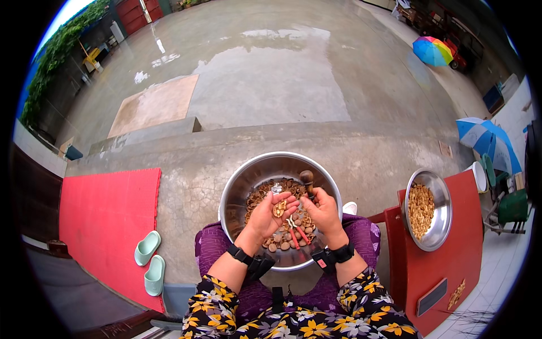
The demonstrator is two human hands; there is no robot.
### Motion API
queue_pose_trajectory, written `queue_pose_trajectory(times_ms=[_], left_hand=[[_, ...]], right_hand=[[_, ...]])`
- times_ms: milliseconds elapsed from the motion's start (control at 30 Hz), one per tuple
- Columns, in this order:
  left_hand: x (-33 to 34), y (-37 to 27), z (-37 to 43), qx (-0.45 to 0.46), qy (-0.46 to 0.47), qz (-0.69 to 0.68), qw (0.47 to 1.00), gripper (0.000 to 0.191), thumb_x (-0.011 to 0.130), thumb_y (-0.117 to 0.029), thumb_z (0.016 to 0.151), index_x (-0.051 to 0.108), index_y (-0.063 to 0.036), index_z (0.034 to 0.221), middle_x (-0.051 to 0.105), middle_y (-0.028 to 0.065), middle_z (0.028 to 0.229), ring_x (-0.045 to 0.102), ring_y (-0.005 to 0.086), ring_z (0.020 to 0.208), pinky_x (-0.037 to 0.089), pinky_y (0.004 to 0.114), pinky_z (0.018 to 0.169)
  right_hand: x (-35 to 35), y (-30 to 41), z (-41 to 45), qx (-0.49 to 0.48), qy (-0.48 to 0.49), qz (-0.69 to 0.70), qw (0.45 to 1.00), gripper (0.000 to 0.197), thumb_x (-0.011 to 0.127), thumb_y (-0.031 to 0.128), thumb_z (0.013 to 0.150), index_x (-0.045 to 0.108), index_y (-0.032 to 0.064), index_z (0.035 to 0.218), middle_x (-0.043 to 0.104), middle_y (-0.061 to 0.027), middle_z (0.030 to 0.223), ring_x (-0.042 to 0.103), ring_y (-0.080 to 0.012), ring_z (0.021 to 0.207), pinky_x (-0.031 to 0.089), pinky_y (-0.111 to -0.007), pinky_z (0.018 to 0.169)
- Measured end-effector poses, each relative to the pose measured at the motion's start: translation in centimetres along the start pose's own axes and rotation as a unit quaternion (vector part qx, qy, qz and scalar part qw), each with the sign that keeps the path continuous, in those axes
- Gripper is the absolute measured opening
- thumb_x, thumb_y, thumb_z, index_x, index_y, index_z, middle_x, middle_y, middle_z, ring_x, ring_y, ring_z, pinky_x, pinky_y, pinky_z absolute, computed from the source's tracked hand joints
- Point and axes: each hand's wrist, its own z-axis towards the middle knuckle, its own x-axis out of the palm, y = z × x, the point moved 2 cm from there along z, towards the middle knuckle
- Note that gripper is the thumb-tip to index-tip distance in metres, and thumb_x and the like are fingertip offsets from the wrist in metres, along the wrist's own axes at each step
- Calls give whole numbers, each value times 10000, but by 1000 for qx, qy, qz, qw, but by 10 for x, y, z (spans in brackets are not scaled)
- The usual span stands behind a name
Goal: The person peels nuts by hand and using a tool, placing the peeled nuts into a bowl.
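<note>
A large metal basin (237,178) rests on the person's lap, holding walnut shells, whole walnuts (273,246) and pliers with red handles (293,237). Over it, my left hand (271,212) lies palm up with a cracked walnut (279,208) on it, fingers slightly spread. Close to its right, my right hand (324,209) is curled at the lower end of a dark wooden-headed tool (306,177), whose rounded head points up; its kind is unclear. A small shiny metal piece (276,188) shows just beyond the left fingertips.
On the right, a red table (459,212) bears a steel bowl (440,220) of walnut kernels (420,212), a dark phone-like object (432,296) and loose pieces. At left lie a red mat (110,220) and green slippers (147,248). A blue-and-white umbrella (491,137) stands beyond the table.
</note>
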Motion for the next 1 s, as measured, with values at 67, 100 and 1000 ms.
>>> queue_pose_trajectory(times_ms=[67,100,1000], left_hand=[[-5,0,3,13,0,-24,1000,457,234,-315,910,467,49,1062,534,154,1015,539,248,925,439,342,832],[-8,-1,4,24,110,-79,991,464,214,-324,912,454,40,1070,521,147,1026,525,236,939,426,342,845],[8,-4,-5,35,35,-33,998,587,209,-435,884,363,65,1152,446,182,1126,421,277,1094,343,394,940]], right_hand=[[6,-12,-7,-14,36,-25,999,192,577,123,766,534,-30,875,534,-33,623,459,-53,552,375,-207,484],[13,-13,-9,-25,72,-47,996,195,578,121,764,530,-32,875,540,-44,629,469,-60,563,384,-213,492],[-4,-18,3,134,-24,371,919,76,503,85,800,443,71,845,426,-1,566,346,-57,424,280,-177,396]])
